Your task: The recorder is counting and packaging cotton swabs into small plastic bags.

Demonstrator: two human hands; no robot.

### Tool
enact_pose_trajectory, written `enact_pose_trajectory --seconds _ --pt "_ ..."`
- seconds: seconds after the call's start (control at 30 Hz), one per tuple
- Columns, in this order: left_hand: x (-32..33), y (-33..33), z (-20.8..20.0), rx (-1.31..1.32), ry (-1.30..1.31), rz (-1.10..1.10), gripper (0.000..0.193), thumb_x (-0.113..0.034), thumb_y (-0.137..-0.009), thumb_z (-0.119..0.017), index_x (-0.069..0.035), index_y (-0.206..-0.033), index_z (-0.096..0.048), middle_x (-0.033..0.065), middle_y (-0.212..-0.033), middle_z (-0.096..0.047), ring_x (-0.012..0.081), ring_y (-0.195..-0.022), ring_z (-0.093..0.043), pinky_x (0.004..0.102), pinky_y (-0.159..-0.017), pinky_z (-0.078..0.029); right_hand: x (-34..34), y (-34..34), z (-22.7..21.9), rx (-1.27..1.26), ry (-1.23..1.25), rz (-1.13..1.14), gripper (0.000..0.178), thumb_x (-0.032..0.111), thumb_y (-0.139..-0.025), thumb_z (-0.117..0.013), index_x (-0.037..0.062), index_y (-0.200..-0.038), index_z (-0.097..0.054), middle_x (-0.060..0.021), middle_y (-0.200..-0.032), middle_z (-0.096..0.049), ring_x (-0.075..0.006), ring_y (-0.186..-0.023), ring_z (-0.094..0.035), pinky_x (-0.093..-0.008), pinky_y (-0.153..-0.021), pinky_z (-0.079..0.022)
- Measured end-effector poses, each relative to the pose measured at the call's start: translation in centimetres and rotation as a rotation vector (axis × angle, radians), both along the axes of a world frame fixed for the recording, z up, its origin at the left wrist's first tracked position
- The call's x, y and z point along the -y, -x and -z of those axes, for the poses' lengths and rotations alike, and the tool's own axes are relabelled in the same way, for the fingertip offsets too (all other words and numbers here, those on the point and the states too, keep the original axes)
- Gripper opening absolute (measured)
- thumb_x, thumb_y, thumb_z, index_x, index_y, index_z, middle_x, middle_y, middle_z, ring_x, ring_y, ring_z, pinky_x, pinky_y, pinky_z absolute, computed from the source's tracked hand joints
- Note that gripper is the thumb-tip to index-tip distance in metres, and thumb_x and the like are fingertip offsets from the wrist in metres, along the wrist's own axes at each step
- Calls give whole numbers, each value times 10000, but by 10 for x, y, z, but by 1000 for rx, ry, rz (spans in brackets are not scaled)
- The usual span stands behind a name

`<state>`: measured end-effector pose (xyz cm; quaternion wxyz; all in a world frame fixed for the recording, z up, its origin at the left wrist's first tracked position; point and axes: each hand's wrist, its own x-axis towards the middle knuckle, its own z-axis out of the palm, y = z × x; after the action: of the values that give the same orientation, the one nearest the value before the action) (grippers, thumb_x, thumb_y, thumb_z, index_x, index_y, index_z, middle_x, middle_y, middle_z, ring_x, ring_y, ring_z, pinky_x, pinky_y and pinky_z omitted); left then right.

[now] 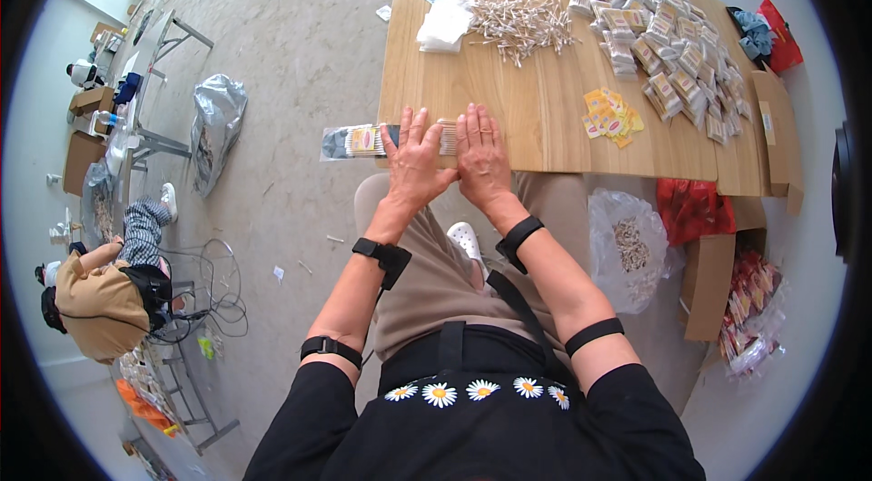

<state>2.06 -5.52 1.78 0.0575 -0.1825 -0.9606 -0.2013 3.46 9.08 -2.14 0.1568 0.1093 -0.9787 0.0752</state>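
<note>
My left hand [418, 158] lies with its fingers stretched out, palm down, at the near left corner of the table. Beside it my right hand [484, 158] is also flat, fingers extended, the two thumbs close together. A row of cotton swabs [447, 138] shows between the hands, partly under the fingers. To the left, a clear plastic packet of cotton swabs [363, 140] with a yellow and white label sticks out past the table's left edge; its right end is hidden by my left hand.
On the wooden table [536, 131] lie loose cotton swabs [522, 25], clear bags [445, 24], yellow cards [611, 116] and a heap of filled packets [668, 36]. Below right hang a bag of swabs [627, 240] and a cardboard box [708, 286]. Another person [104, 299] sits at left.
</note>
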Motion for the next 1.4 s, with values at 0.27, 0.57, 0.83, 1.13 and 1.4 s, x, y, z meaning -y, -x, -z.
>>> enact_pose_trajectory --seconds 0.27,0.57,0.83,1.13,1.4 --pt "10 48 -18 -34 -153 141 323 -93 -781 -708 -58 -1100 -674 153 -1126 -672 344 -1124 -604 461 -991 -440 -1 -3 -1 -49 -17 15 632 95 -829 -613 -60 -1413 -428 -245 -1510 -408 -362 -1456 -351 -449 -1222 -258" --pt "-7 74 -7 -30 15 279 34 -50 -815 -645 -70 -842 -650 120 -864 -626 332 -904 -622 438 -802 -484 0 -6 6 0 32 -2 640 72 -854 -572 -78 -1450 -394 -264 -1553 -354 -369 -1483 -307 -459 -1233 -234" --pt "1 100 0 -245 216 279 48 -77 -820 -604 -74 -862 -626 116 -900 -648 313 -930 -644 437 -789 -493 -3 1 2 -64 52 -10 593 75 -872 -516 -105 -1428 -414 -293 -1528 -379 -399 -1451 -353 -470 -1210 -272" --pt "-60 151 20 -247 330 179 103 -71 -779 -615 -102 -866 -661 98 -935 -670 268 -912 -664 416 -766 -509 -1 -3 5 -72 84 -21 583 103 -854 -524 -128 -1384 -455 -320 -1476 -427 -445 -1421 -381 -500 -1186 -299" --pt "-75 94 13 -56 -433 178 145 -97 -861 -625 -23 -983 -644 172 -995 -643 381 -985 -614 466 -855 -498 0 -13 9 64 60 -35 626 147 -865 -558 -97 -1427 -431 -302 -1518 -379 -424 -1455 -333 -488 -1205 -260"
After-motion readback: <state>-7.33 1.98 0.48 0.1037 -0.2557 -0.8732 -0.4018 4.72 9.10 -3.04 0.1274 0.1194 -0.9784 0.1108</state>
